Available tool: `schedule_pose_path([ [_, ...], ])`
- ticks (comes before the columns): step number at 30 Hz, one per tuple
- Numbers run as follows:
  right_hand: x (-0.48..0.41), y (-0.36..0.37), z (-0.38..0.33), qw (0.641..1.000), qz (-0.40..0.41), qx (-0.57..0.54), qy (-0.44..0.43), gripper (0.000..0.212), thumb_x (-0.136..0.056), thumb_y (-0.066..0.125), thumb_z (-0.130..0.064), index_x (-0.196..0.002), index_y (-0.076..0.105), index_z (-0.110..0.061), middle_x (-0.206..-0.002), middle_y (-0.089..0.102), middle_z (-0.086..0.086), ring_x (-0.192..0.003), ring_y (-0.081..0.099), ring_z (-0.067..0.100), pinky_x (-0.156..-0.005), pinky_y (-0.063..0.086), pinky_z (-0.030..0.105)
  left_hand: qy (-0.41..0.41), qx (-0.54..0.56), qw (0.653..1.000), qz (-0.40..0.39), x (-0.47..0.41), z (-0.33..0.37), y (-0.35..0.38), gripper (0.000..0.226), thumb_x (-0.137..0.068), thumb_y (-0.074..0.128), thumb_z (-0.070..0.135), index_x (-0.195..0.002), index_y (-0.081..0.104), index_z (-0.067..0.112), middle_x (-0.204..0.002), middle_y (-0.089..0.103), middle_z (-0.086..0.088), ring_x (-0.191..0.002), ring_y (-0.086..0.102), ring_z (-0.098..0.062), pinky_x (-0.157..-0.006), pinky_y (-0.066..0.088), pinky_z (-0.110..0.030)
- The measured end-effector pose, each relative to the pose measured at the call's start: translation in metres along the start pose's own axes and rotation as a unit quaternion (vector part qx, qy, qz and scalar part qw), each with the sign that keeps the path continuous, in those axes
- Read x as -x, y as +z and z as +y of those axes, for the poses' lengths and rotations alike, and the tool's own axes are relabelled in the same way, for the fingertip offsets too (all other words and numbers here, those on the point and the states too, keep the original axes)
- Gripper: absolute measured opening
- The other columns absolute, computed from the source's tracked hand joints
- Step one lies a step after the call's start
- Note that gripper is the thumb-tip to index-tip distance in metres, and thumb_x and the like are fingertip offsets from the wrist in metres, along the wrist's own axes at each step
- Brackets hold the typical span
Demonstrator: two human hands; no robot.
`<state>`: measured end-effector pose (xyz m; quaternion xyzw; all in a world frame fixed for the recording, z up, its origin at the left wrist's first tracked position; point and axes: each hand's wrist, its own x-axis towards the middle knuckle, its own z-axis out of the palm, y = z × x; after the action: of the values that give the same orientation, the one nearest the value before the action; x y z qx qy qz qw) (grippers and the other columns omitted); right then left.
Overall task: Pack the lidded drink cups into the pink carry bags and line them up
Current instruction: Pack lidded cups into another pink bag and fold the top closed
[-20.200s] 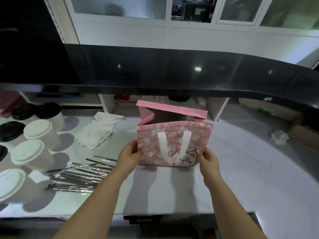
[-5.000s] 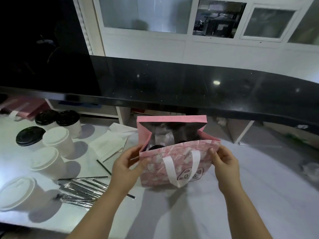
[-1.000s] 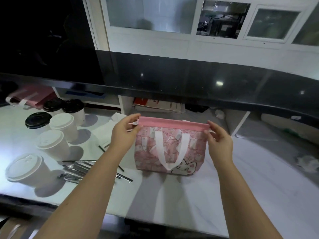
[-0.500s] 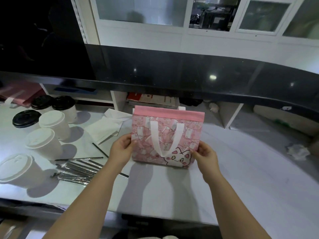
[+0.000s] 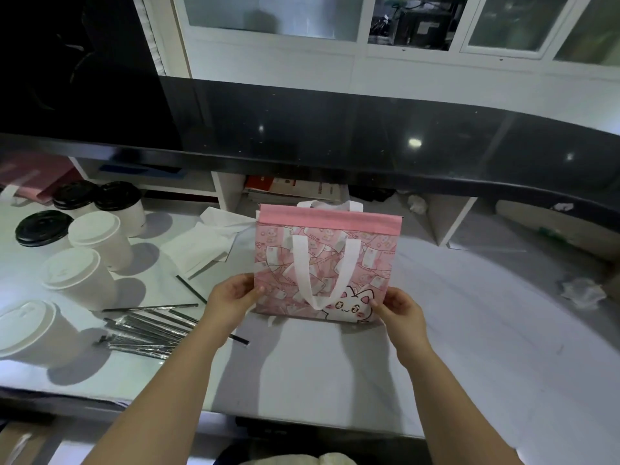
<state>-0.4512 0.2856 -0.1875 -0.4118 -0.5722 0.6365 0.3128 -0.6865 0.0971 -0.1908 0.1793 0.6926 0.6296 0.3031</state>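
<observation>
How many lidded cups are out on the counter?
6, all on the left: three black-lidded cups at the back, three white-lidded cups nearer. More may be hidden inside the pink bag.

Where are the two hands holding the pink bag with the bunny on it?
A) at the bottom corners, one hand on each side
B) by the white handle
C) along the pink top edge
A: the left hand pinches the lower left corner of the pink bag and the right hand pinches its lower right corner, while the white handle hangs free.
</observation>
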Motion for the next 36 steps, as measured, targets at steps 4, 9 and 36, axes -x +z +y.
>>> schedule_pose_path([
  [4, 0.001, -0.004, 0.010, 0.999, 0.039, -0.006, -0.001, 0.017, -0.081, 0.066, 0.010, -0.081, 0.067, -0.006, -0.073, 0.070, 0.003, -0.064, 0.065, 0.013, -0.056, 0.051, 0.016, -0.004, -0.009, 0.999, 0.037, 0.008, -0.008, -0.001, 0.017, -0.083, 0.069, -0.004, -0.092, 0.072, 0.009, -0.087, 0.075, -0.005, -0.079, 0.070, -0.015, -0.076, 0.055, -0.023],
  [9, -0.005, -0.002, 0.018, 0.999, 0.034, 0.001, 0.001, 0.019, -0.084, 0.062, 0.011, -0.084, 0.067, -0.007, -0.073, 0.070, 0.002, -0.065, 0.064, 0.014, -0.061, 0.053, 0.022, 0.015, -0.054, 0.998, 0.007, 0.003, -0.009, 0.005, 0.020, -0.091, 0.059, -0.002, -0.093, 0.069, 0.016, -0.095, 0.073, -0.005, -0.091, 0.068, -0.022, -0.084, 0.055, -0.034],
  [36, 0.105, -0.061, -0.085, 0.954, 0.275, -0.070, -0.101, 0.027, -0.088, 0.055, 0.012, -0.099, 0.065, -0.011, -0.095, 0.070, 0.004, -0.085, 0.064, 0.017, -0.067, 0.053, 0.029, 0.134, 0.020, 0.966, -0.221, -0.010, 0.100, 0.114, 0.026, -0.096, 0.054, 0.006, -0.095, 0.061, 0.031, -0.095, 0.067, 0.005, -0.085, 0.064, -0.012, -0.067, 0.054, -0.020],
])
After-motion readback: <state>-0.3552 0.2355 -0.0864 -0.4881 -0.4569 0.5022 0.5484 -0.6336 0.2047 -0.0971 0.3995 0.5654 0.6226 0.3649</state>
